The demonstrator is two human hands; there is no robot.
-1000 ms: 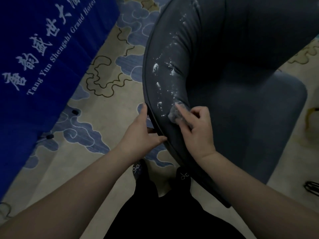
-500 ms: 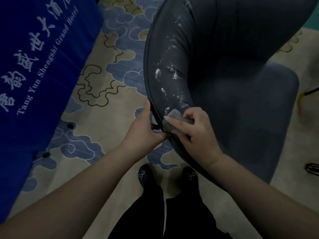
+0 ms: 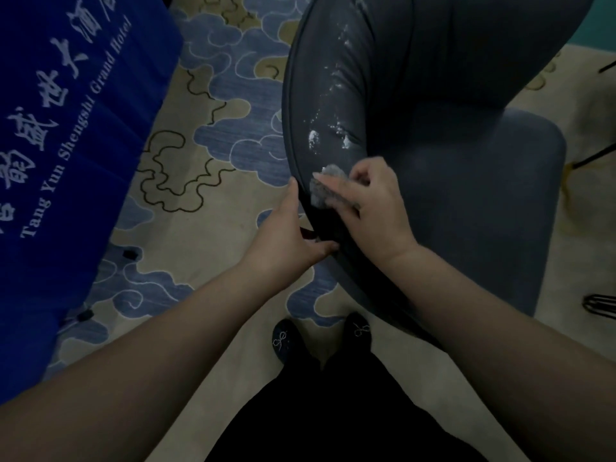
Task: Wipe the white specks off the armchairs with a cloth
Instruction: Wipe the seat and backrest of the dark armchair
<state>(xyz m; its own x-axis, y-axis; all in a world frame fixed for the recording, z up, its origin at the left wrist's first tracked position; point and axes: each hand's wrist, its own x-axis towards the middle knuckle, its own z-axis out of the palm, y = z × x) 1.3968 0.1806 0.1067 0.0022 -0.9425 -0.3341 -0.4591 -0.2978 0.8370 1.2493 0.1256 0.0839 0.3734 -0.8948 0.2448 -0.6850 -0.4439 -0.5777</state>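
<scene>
A dark grey-blue armchair (image 3: 466, 161) fills the upper right, its curved back rim running from top centre down toward me. White specks (image 3: 328, 131) streak the rim's inner face, thickest just above my hands. My right hand (image 3: 373, 208) grips a small grey cloth (image 3: 325, 186) and presses it on the rim below the specks. My left hand (image 3: 290, 235) holds the outer edge of the rim, thumb up along it and fingers hooked under the edge.
A blue cloth with white lettering (image 3: 66, 128) hangs at the left. Patterned beige-and-blue carpet (image 3: 206, 181) lies between it and the chair. My two dark shoes (image 3: 320, 335) stand close to the chair's base. Thin dark metal legs (image 3: 600, 305) show at the right edge.
The cloth slid down the rim toward my left hand, then came back up toward the specks. Several specks on the lower rim are gone. My left hand kept its hold.
</scene>
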